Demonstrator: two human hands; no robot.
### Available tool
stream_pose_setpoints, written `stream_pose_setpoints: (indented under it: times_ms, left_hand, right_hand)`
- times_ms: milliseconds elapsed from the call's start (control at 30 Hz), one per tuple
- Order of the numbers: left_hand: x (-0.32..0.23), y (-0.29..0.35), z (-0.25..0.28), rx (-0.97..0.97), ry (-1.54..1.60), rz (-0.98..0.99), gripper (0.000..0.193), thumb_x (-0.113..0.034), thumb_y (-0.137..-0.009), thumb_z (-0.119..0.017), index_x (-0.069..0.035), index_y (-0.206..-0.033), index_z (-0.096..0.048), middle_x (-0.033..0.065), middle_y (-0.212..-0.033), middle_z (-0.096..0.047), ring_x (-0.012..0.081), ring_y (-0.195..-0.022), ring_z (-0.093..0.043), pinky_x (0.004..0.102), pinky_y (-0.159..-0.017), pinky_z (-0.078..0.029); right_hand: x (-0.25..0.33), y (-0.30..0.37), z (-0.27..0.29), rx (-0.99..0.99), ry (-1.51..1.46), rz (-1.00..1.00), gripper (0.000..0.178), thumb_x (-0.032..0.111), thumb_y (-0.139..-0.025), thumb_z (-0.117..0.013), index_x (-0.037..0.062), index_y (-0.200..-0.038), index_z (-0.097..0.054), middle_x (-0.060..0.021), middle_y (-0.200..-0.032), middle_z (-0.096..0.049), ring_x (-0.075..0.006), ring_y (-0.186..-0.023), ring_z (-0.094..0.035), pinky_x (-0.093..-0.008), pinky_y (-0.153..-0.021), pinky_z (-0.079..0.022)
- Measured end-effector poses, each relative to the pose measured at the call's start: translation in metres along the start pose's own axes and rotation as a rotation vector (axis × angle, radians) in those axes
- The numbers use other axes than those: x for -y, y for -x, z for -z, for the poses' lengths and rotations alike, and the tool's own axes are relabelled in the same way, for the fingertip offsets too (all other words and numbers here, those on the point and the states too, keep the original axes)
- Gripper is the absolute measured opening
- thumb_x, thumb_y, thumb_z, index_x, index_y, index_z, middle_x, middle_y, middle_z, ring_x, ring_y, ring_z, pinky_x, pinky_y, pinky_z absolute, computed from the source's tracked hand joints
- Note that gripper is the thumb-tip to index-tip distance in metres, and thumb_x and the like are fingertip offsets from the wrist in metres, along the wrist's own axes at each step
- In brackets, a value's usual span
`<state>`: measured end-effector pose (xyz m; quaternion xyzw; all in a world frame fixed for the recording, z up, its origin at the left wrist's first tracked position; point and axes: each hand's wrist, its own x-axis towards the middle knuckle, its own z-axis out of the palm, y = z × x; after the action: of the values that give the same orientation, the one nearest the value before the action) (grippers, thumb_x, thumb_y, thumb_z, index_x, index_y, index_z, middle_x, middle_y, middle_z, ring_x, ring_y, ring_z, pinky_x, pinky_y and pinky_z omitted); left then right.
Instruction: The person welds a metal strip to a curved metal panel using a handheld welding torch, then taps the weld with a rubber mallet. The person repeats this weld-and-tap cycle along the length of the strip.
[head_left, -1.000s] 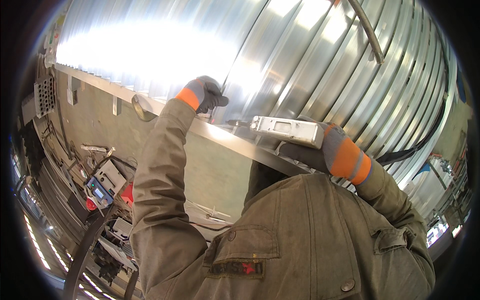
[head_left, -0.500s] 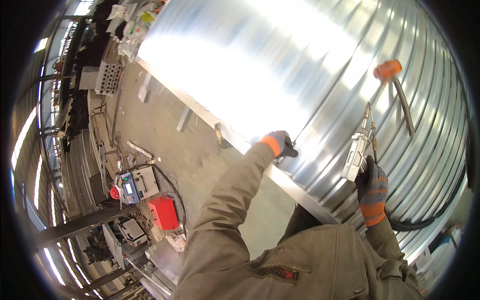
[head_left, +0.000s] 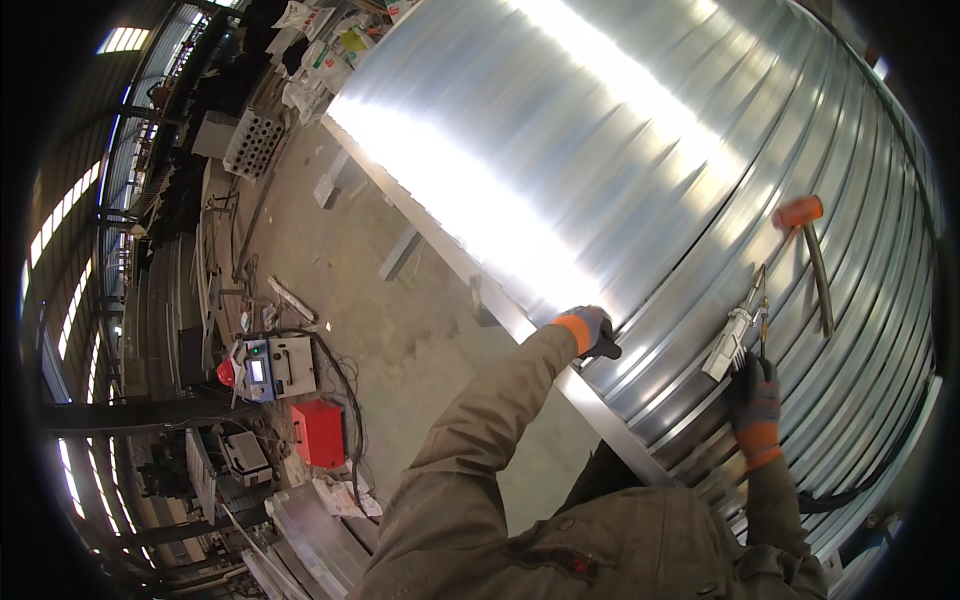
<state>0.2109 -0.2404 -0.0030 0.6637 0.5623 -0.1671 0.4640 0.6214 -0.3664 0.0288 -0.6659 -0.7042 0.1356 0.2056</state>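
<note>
My right hand (head_left: 757, 412), in a grey glove with orange bands, is closed round the rear of a silver welding gun (head_left: 733, 338). The gun's thin nozzle and a slim tube alongside it point away from me, over long shiny metal profiles (head_left: 690, 385) laid side by side. My left hand (head_left: 597, 332), gloved alike, rests near the edge of these profiles with its fingers curled in. What its fingertips hold, if anything, is hidden. An orange-headed mallet (head_left: 799, 212) lies on the profiles beyond the gun, its dark handle toward me.
A pale edge bar (head_left: 500, 305) borders the metal surface on the left. On the floor stand a control box with a screen (head_left: 258, 370) and a red box (head_left: 318, 433), with a black cable beside them. Another black hose (head_left: 850, 497) curves at lower right. White bags (head_left: 320, 70) lie far left.
The view has shifted, so the scene sits lower and farther right. The gun has moved closer to the mallet's handle, with my right hand on it. My left hand stays near the edge.
</note>
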Motion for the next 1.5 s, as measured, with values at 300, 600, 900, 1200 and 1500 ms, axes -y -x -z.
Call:
stream_pose_setpoints:
  times_ms: [300, 600, 900, 1200, 1500]
  left_hand:
    - [-0.014, 0.01, 0.016, 0.091, 0.105, 0.038, 0.041, -0.046, -0.084, -0.095, -0.01, -0.1, -0.087, 0.0064, -0.081, -0.08, 0.0216, -0.069, -0.076, 0.04, -0.067, -0.06]
    - [-0.011, 0.008, 0.015, 0.084, 0.123, 0.022, 0.041, -0.045, -0.083, -0.096, -0.01, -0.101, -0.087, 0.0061, -0.083, -0.081, 0.0217, -0.069, -0.076, 0.0399, -0.067, -0.061]
    - [0.001, 0.0, 0.012, 0.091, 0.232, 0.024, 0.045, -0.045, -0.082, -0.096, -0.005, -0.099, -0.086, 0.0085, -0.082, -0.08, 0.0193, -0.067, -0.074, 0.0385, -0.06, -0.061]
    - [0.007, -0.031, 0.009, 0.229, 0.187, 0.22, 0.041, -0.043, -0.084, -0.097, -0.007, -0.087, -0.076, 0.006, -0.071, -0.07, 0.0166, -0.056, -0.063, 0.0352, -0.049, -0.05]
    - [0.025, -0.023, 0.002, 0.123, 0.756, 0.294, 0.018, -0.02, -0.097, -0.081, -0.01, -0.084, -0.074, 0.0019, -0.072, -0.066, 0.0157, -0.057, -0.055, 0.0358, -0.051, -0.047]
  right_hand:
    - [-0.183, -0.12, 0.036, -0.259, 0.314, -0.393, 0.05, 0.022, -0.105, -0.073, 0.0068, -0.151, -0.066, -0.0241, -0.146, -0.067, -0.0463, -0.136, -0.063, -0.05, -0.116, -0.052]
    - [-0.191, -0.139, 0.007, -0.158, 0.225, -0.423, 0.043, 0.042, -0.111, -0.066, 0.004, -0.13, -0.071, -0.0274, -0.119, -0.072, -0.0503, -0.105, -0.07, -0.0582, -0.089, -0.054]
    - [0.009, -0.044, 0.032, -0.077, -0.562, -0.429, 0.037, 0.035, -0.116, -0.06, 0.0029, -0.135, -0.065, -0.0113, -0.095, -0.07, -0.0253, -0.08, -0.066, -0.0407, -0.071, -0.053]
    - [0.131, 0.04, 0.049, 0.647, -1.043, -0.621, 0.041, 0.043, -0.115, -0.06, 0.005, -0.128, -0.067, 0.0001, -0.088, -0.065, -0.0094, -0.071, -0.062, -0.0316, -0.059, -0.05]
    - [0.151, 0.078, 0.007, 0.74, -0.987, -0.496, 0.062, 0.052, -0.114, -0.057, -0.0011, -0.147, -0.057, -0.0175, -0.107, -0.072, -0.0266, -0.101, -0.069, -0.0446, -0.091, -0.054]
